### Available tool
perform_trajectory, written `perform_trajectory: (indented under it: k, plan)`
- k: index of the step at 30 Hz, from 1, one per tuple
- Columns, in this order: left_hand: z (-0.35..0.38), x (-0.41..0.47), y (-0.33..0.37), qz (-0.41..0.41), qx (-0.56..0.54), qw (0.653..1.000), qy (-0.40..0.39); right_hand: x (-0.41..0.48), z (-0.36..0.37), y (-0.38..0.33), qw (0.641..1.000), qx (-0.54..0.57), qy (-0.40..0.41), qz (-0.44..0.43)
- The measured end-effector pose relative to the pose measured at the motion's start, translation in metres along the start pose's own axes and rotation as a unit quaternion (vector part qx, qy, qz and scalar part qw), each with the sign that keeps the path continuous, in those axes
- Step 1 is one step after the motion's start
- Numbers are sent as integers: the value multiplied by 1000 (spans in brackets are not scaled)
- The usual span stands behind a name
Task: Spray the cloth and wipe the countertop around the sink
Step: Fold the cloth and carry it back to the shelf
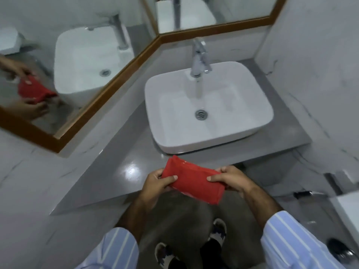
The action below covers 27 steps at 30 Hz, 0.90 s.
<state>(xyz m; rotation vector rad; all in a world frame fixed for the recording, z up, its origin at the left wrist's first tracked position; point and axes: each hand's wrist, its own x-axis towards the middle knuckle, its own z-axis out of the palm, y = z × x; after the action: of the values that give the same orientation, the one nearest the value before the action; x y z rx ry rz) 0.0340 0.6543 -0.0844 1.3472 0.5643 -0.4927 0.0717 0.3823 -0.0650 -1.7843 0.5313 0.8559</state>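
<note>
A folded red cloth is held in both hands over the front edge of the grey countertop. My left hand grips its left end and my right hand grips its right end, thumbs on top. Beyond the cloth a white rectangular sink stands on the counter, with a chrome tap at its back and a drain in the basin. No spray bottle shows in the frame.
A wood-framed mirror runs along the left and back walls and reflects the sink and hands. Marble-look walls close in on both sides. My feet in sandals stand on the grey floor. A white fixture sits at the right edge.
</note>
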Motion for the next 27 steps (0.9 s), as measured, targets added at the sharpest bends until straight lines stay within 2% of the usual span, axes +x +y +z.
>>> perform_trajectory:
  k: [6,10,17,20,23,25,27]
  plan:
    - [131,18,22,-9,36,994,-98,-58,-112,40,986,136,92,21]
    - [226,28,39,10,93,981,-168,-81,-180,72,959,232,159,21]
    - [396,35,44,101,270,927,-242,-123,-264,157,893,352,278,29]
    - [472,24,38,221,385,856,-264,-137,-273,190,843,441,308,23]
    - [554,-1,22,331,492,734,-331,-143,-281,230,777,544,315,27]
    - [596,-10,10,371,528,676,-357,-143,-282,250,758,576,302,46]
    - [634,-13,-7,372,559,635,-381,-143,-286,265,742,594,305,58]
